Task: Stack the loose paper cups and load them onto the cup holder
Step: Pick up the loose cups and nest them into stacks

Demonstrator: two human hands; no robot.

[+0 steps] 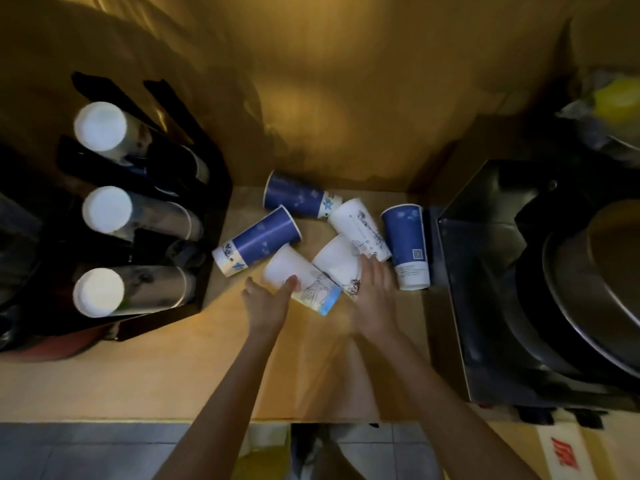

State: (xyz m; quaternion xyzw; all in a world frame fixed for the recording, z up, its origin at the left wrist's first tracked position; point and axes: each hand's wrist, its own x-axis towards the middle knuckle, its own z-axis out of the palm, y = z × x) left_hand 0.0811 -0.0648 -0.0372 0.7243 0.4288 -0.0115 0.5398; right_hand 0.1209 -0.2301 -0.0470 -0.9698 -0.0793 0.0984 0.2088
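Note:
Several loose paper cups lie on their sides on the counter. A white cup with a blue rim band (304, 282) lies nearest me, and my left hand (268, 303) touches its base end with fingers spread. My right hand (375, 296), blurred, rests on a second white cup (341, 263). Behind them lie a third white cup (360, 226) and blue cups (258, 240), (296, 195), (407, 244). The black cup holder (211, 216) stands at the left with three cup stacks (104, 211) in its slots.
A dark metal appliance (485, 271) with a large round pan (595, 282) stands close to the right of the cups. A brown wall rises behind. The counter's front edge (138, 419) runs below my arms, with floor tiles beneath.

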